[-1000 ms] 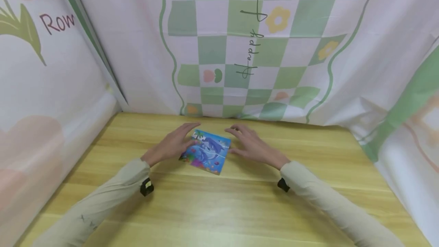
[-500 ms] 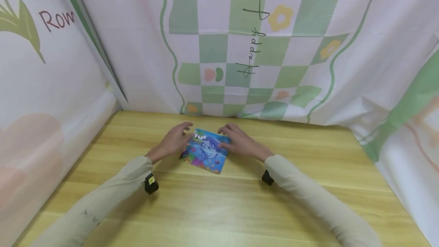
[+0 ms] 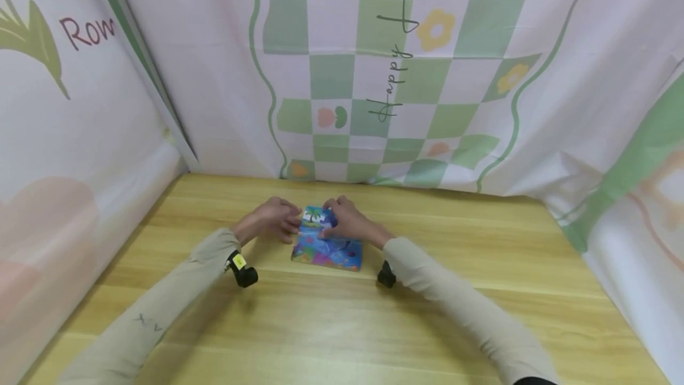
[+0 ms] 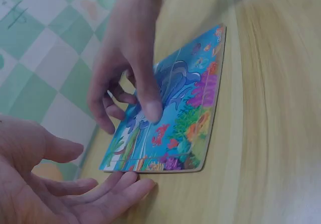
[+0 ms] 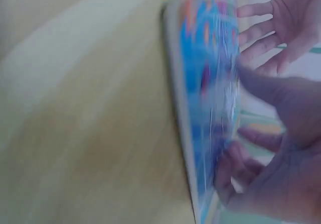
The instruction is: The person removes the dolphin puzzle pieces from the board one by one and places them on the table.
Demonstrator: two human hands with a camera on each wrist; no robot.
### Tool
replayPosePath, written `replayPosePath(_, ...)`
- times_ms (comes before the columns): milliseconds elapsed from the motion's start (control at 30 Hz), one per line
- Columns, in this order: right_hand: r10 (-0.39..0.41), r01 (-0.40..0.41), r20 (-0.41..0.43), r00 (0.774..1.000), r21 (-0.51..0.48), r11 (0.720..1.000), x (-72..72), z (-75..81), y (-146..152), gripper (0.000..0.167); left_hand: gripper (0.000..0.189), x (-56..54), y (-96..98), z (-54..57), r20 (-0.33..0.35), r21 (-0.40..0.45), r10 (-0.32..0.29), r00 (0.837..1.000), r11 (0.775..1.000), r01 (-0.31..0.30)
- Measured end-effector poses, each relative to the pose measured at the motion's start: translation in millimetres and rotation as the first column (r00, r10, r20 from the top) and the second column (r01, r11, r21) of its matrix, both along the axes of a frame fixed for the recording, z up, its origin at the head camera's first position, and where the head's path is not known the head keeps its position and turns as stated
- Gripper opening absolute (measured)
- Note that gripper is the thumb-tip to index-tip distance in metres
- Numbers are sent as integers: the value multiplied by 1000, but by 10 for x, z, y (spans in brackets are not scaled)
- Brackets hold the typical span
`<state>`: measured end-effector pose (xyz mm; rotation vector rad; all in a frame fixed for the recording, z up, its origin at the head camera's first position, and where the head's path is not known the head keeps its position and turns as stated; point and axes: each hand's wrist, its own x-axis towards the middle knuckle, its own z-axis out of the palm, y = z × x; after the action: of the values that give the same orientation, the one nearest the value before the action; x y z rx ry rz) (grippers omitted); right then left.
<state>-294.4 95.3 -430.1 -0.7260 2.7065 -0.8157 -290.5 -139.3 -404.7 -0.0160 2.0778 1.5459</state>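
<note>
On the table (image 3: 342, 325), the picture board (image 3: 326, 255) is apparently being squared up under the curled right hand (image 3: 350, 223); whether it is pinched cannot be told. Nothing is held by the loose left hand (image 3: 271, 218) beside it, probably needed next for steadying. No long axis is shown; the palm-tree side (image 3: 313, 217) is turned toward the curtain (image 3: 331, 76).

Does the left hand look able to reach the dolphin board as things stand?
Probably yes: the left hand is close beside one edge of the dolphin board, with nothing visible between them; the right hand, over the board, leaves that edge free.
</note>
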Motion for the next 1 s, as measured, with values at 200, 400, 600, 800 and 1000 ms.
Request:
replayPosePath(200,-81,83,46,996,-52,995,21,6,-71,63,45,-49,14,-76,118,57,87,989,994,-94)
replayPosePath(400,-94,97,49,994,-65,993,-30,25,-105,58,32,-90,39,-92,152,82,80,985,992,-93)
replayPosePath(600,-116,119,43,992,-82,990,-77,39,-155,50,45,-91,3,-80,72,64,-53,996,997,48)
replayPosePath(800,-139,141,43,989,-53,989,-84,50,-190,46,48,-91,-11,-148,9,21,-136,991,991,136)
replayPosePath(1000,-126,128,39,991,-58,990,-83,60,-198,45,42,-51,65,-201,-29,-24,-92,995,996,92)
